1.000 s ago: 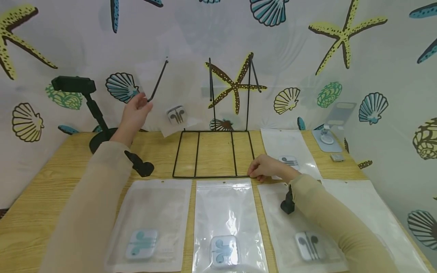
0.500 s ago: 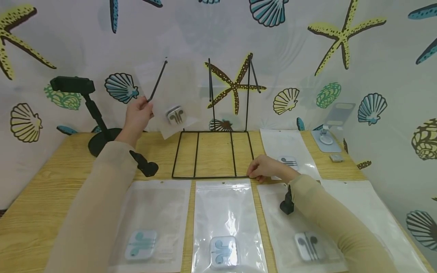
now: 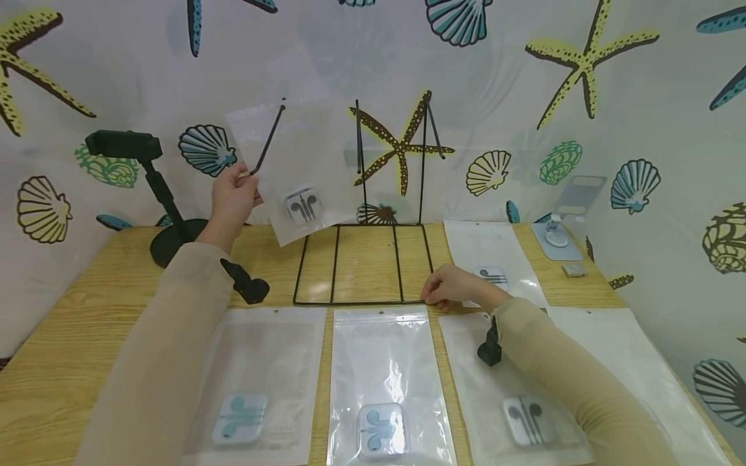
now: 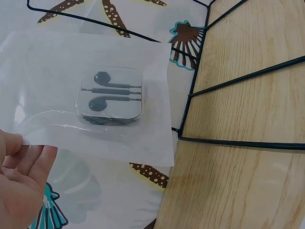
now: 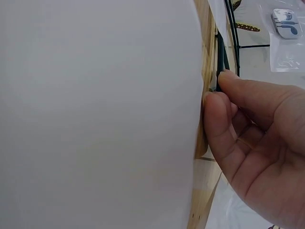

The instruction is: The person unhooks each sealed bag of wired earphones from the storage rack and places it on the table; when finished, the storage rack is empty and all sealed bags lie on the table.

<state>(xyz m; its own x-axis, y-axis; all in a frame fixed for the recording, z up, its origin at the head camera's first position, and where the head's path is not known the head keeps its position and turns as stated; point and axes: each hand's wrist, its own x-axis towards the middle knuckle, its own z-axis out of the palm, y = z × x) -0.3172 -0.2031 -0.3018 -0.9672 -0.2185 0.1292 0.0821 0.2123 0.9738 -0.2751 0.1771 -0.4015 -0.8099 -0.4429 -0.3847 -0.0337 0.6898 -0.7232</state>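
Note:
A clear plastic bag [image 3: 303, 155] hangs from the left prong [image 3: 269, 139] of a black wire rack [image 3: 367, 302]; a white earphone case [image 3: 304, 206] shows through its lower part. My left hand [image 3: 230, 197] pinches this bag's left edge near the prong's upturned tip. In the left wrist view, the thumb and fingers [image 4: 35, 164] lie at the edge of the bag [image 4: 47, 86], beside the earphone case [image 4: 110, 93]. My right hand [image 3: 454, 285] pinches the front right corner of the rack's base, as the right wrist view also shows, with thumb and forefinger [image 5: 248, 90] on the wire.
Bags with earphone cases lie along the front: left [image 3: 274, 349], middle [image 3: 379, 349], right [image 3: 466, 362]. Another bag [image 3: 484, 243] lies behind them. A black stand [image 3: 180, 233] is at left, a grey phone stand [image 3: 556, 236] at right. Two bare prongs [image 3: 358, 136] project from the rack.
My left hand first moved slightly right against the bag's edge. The bag's lower part has since swung forward and down, over the rack's back left corner. My right hand stays put.

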